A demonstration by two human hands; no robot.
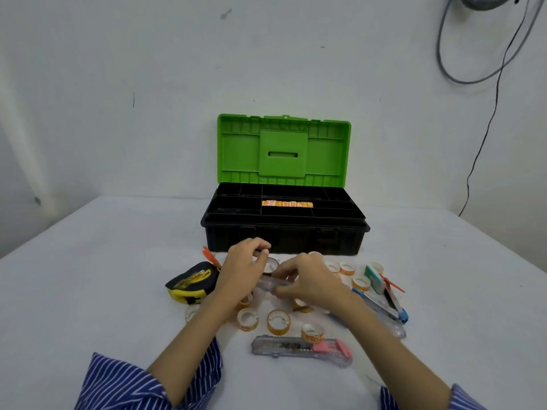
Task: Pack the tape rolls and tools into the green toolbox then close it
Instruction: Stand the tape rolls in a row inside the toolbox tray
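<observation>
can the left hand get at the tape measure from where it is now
Probably yes. The tape measure lies on the table just outside the left hand, with nothing between them. But that hand seems busy holding a clear tool together with the right hand, so it would need to let go first.

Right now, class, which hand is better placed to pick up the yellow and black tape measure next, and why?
The left hand, probably. The tape measure lies right beside the left wrist, on that hand's side of the pile, while the right hand sits farther off and would have to cross over the left arm.

Tape rolls (278, 321) and cutter (302, 349) lie before the open toolbox (284, 229).
</observation>
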